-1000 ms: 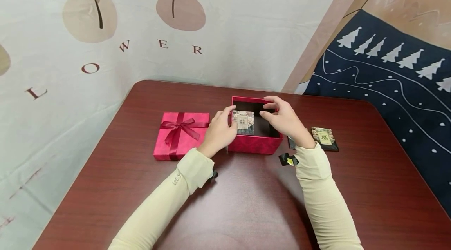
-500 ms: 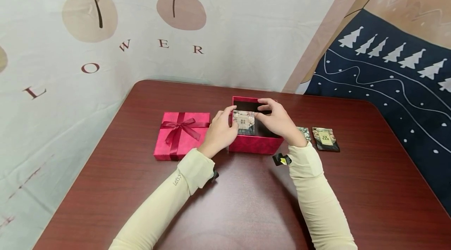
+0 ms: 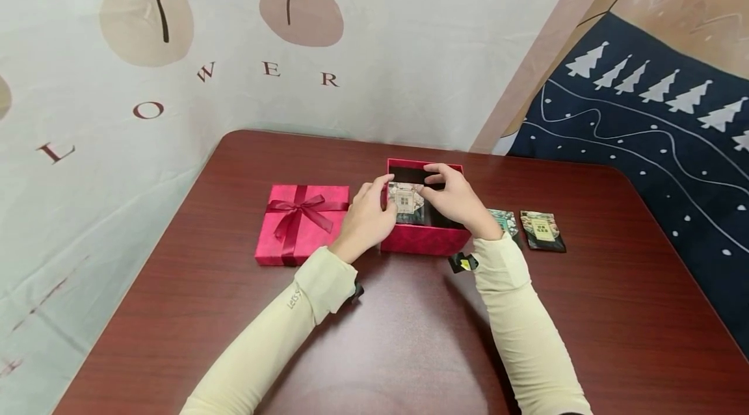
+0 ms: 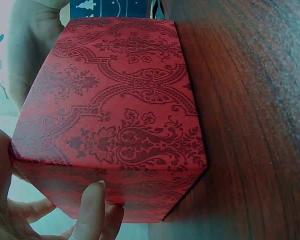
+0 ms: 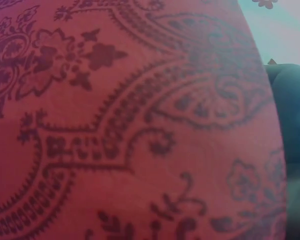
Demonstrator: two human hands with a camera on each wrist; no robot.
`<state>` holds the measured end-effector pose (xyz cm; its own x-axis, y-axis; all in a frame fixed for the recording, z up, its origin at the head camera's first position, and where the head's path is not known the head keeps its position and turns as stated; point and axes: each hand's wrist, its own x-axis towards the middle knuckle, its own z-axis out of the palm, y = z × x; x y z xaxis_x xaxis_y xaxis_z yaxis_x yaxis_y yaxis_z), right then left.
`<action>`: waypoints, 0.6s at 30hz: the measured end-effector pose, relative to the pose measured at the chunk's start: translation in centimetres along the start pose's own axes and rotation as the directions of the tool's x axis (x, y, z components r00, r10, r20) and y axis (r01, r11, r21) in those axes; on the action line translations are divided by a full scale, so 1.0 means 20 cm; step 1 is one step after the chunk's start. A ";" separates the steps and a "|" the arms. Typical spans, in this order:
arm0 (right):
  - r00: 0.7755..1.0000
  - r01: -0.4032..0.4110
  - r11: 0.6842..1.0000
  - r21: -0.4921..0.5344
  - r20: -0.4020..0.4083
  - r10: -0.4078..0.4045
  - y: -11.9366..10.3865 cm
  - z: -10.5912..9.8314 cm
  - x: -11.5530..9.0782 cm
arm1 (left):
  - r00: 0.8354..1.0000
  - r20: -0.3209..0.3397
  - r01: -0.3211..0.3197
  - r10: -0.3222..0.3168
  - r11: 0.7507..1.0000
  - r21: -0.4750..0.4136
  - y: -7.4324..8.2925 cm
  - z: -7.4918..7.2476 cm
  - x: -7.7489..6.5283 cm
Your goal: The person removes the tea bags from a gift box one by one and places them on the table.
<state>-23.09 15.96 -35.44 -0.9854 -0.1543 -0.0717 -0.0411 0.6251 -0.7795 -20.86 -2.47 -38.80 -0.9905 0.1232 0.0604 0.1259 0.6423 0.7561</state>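
Observation:
A red patterned gift box [image 3: 427, 242] with a dark inside stands on the table without its lid. In it, against the left side, is a flat printed packet [image 3: 407, 207], dark at its lower end. My left hand [image 3: 365, 216] grips the box's left wall; in the left wrist view its fingers [image 4: 92, 212] press the outer side. Over the box's right half, my right hand [image 3: 456, 197] reaches in, thumb right at the packet's upper right edge and the fingers apart from the thumb. Only the box's patterned wall [image 5: 140, 100] fills most of the right wrist view.
The red lid [image 3: 307, 236] with a ribbon bow lies left of the box. To the right lie a green-printed packet [image 3: 504, 222], partly hidden by my right wrist, and a yellow-labelled packet [image 3: 542, 231]. A printed curtain [image 3: 398, 103] hangs behind the table.
My right hand has moved left over the box, bringing its thumb to the packet's edge and uncovering the green-printed packet on the table. The left hand keeps its place.

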 end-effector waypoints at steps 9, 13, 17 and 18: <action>1.000 -0.020 0.999 -0.034 0.007 0.020 0.00 0.02 0.02 | 1.000 -0.004 -0.010 0.010 1.000 -0.009 0.00 0.00 -0.01; 0.998 -0.057 0.998 -0.036 0.035 0.059 0.00 0.03 0.02 | 1.000 0.000 -0.015 0.015 1.000 -0.001 0.00 0.01 -0.01; 0.995 -0.078 0.997 -0.024 0.059 0.079 0.00 0.04 0.03 | 1.000 -0.004 -0.016 0.016 1.000 0.002 0.00 0.01 -0.01; 0.995 -0.076 0.997 -0.025 0.060 0.078 0.00 0.04 0.04 | 1.000 -0.006 -0.014 0.014 1.000 -0.001 0.00 0.00 -0.01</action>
<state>-23.65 15.16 -35.99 -0.9739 -0.1509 -0.1694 0.0302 0.6537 -0.7562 -20.63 -2.52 -38.88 -0.9889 0.1281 0.0750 0.1402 0.6394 0.7560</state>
